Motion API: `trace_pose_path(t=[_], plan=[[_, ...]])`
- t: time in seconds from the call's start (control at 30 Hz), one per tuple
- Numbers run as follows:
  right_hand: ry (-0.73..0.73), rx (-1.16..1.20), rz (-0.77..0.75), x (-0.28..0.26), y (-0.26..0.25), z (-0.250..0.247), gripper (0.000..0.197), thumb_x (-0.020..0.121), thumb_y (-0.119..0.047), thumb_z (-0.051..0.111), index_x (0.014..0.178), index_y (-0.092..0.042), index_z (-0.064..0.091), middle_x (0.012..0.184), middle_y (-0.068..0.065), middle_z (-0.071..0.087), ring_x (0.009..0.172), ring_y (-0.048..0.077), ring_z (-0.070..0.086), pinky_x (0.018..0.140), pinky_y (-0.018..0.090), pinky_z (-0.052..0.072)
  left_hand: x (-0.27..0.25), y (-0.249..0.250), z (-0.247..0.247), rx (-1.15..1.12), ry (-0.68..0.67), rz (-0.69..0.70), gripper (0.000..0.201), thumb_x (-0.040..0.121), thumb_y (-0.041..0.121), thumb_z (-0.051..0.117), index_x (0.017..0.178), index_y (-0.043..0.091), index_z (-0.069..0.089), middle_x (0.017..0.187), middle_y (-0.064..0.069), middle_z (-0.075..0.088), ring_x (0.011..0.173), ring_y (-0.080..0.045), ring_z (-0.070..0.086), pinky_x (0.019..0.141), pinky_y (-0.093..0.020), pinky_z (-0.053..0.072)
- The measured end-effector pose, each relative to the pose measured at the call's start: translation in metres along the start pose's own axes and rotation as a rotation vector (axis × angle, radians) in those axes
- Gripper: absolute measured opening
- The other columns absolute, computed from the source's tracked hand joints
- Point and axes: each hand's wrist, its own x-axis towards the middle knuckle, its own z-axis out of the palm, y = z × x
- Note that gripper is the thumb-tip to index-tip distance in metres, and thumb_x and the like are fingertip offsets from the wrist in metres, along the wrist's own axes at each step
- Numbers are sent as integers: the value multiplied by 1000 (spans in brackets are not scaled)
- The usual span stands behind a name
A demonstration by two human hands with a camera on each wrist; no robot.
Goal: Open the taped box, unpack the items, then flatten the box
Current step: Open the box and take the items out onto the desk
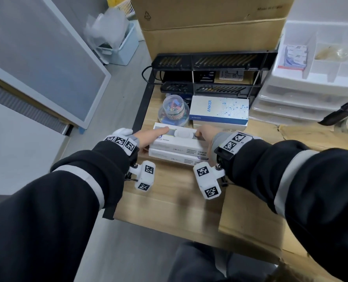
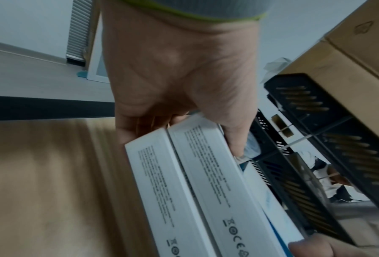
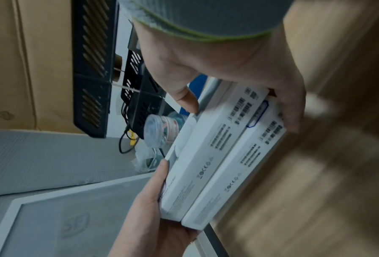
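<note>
Left hand (image 1: 146, 139) and right hand (image 1: 206, 137) are gripping two stacked white boxes (image 1: 178, 148), fingers clamped on their ends, near the counter's (image 1: 169, 200) left edge.

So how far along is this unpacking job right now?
Some items look unpacked: a blue-and-white Anker box and a clear plastic jar of clips sit on the wooden desk. In hand: the left hand and right hand grip two stacked white motion tracker boxes at their ends. Left: setting them down and flattening the box, which I cannot identify here.
</note>
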Motion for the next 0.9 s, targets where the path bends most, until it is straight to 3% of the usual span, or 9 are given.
trace_pose_path(t=[0.07,0.1,0.23,0.33,0.4,0.47,0.6,0.77,0.9], plan=[[36,77,30,-16,-12,-16,18,89,-18,48,78,-14,35,80,10,39,87,29,47,78,42,41,-13,19,2,-21,-25,33,76,59,83,65,94,16,70,76,-2,73,65,-21,64,69,-33,50],[54,83,35,-20,-16,-23,18,87,-19,47,79,-14,33,79,11,41,85,31,46,74,41,39,-16,27,4,-34,-37,43,71,65,82,63,92,17,68,72,-2,67,61,-21,58,67,-32,45],[79,57,-21,-35,-31,-51,20,87,-28,49,82,-15,35,69,8,49,78,27,53,77,34,39,-17,56,17,-94,-94,81,57,85,74,55,95,19,64,80,-5,64,72,-22,59,78,-36,49],[120,73,-57,-35,-41,-71,22,87,-31,50,81,-14,38,66,8,52,84,29,53,80,36,40,-15,77,32,-172,-121,78,61,83,75,58,107,20,65,95,-6,71,86,-21,70,81,-38,61],[135,113,-62,-33,-46,-82,22,85,-30,51,81,-14,37,69,8,51,89,29,53,86,39,39,-15,87,42,-204,-129,76,64,82,75,59,116,20,64,106,-9,74,97,-22,71,87,-44,60],[161,142,-59,-32,-49,-92,21,86,-30,50,81,-15,36,70,7,50,83,26,54,83,37,38,-16,95,51,-246,-138,70,66,83,73,60,123,21,62,117,-9,73,105,-24,70,90,-49,59],[184,213,-61,-31,-46,-104,20,88,-27,49,78,-16,35,64,3,48,62,21,47,60,30,35,-23,100,66,-249,-182,51,55,79,68,63,117,29,68,117,-5,74,96,-25,75,86,-52,59],[242,254,-78,-20,-41,-114,21,87,-28,52,79,-17,36,65,2,43,57,18,42,53,30,32,-34,102,80,-269,-316,48,41,87,60,61,100,24,71,99,-6,74,93,-29,73,85,-51,60],[304,323,-126,-7,-43,-121,17,81,-27,56,82,-17,43,67,1,51,59,19,49,63,30,40,-36,112,94,-378,-265,52,42,91,51,59,121,22,66,108,-3,71,102,-25,71,83,-49,61]])
